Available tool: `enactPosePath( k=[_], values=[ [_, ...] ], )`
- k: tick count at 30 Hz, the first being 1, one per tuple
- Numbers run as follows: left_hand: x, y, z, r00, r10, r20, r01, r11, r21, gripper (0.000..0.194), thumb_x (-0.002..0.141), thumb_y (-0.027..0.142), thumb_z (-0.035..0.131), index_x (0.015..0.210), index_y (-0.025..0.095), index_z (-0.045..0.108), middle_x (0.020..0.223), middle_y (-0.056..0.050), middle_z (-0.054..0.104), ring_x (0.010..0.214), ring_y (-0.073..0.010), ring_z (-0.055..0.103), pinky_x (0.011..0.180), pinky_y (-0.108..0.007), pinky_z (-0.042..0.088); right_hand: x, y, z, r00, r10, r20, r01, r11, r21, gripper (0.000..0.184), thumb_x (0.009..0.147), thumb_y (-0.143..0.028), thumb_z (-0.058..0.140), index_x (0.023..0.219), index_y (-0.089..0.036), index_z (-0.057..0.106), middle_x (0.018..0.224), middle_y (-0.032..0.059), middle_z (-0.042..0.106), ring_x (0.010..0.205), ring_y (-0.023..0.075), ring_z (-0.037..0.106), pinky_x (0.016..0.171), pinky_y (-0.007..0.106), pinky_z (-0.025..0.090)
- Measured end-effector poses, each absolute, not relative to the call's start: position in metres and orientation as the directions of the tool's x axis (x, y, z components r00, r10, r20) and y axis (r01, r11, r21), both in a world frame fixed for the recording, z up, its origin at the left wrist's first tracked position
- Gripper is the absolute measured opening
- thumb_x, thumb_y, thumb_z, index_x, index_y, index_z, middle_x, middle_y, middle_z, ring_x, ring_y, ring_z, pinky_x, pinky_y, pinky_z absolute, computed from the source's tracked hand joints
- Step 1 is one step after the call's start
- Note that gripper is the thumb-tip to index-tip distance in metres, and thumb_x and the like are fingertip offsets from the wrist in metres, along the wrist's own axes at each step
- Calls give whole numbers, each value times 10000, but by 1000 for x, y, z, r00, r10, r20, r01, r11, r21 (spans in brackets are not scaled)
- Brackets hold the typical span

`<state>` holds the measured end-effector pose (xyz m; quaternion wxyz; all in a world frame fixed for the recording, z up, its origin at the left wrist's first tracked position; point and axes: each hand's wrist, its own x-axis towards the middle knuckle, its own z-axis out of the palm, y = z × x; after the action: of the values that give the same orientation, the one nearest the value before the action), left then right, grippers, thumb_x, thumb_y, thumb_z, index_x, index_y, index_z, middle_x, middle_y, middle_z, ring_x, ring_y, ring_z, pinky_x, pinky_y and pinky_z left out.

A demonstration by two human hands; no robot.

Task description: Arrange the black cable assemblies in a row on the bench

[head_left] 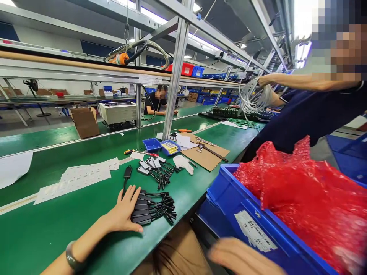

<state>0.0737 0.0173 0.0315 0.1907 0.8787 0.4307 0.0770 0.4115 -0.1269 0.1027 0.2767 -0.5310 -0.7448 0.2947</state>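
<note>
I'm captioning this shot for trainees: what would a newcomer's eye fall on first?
The crumpled red plastic bag filling the blue crate at lower right. Next, the left hand lying flat against a stack of black cable adapters on the green conveyor belt, with the right hand blurred below the crate. Behind the crate, a co-worker handles a bundle of white cables.

Your left hand [124, 212] lies on the bench [43, 229], touching the adapter stack [143, 210] on its left. Behind the stack lies a second adapter bunch [153, 166], left of it the label sheets [77, 177], right of it the crate [252, 225].
</note>
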Motion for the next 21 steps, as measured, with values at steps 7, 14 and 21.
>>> enactPosePath(
  k=[7, 14, 21],
  values=[
    [78, 15, 10, 685, 724, 82, 634, -648, 423, 921, 846, 431, 566, 1485, 162, -40, 1547, -153, -43, 1420, -292, -38, 1144, -521, 46, 303, 18, 26, -608, 794, 12, 736, 569, -366, 1223, 612, -577, 740, 1460, 46, 117, 1518, 273, -9, 1409, 379, -19, 1148, 525, 144],
    [69, 16, 8, 723, 683, 108, 439, -575, 691, 903, 839, 258, 548, 1476, 188, -88, 1542, -91, -136, 1414, -293, -65, 1153, -500, 52, 273, 23, -9, -605, 795, 48, 720, 572, -392, 1101, 642, -479, 689, 1475, -27, 129, 1502, 245, 157, 1384, 375, 142, 1124, 526, 205],
    [69, 114, 24, 76, 980, 183, 566, -193, 801, 635, 753, 361, 675, 1304, 126, 466, 1330, -216, 443, 1299, -386, 332, 1088, -499, 210, 255, 14, -2, -441, 897, 7, 829, 410, -381, 962, 706, -399, 633, 1485, -77, 168, 1472, 230, 231, 1323, 421, 224, 1083, 567, 234]
  ],
)
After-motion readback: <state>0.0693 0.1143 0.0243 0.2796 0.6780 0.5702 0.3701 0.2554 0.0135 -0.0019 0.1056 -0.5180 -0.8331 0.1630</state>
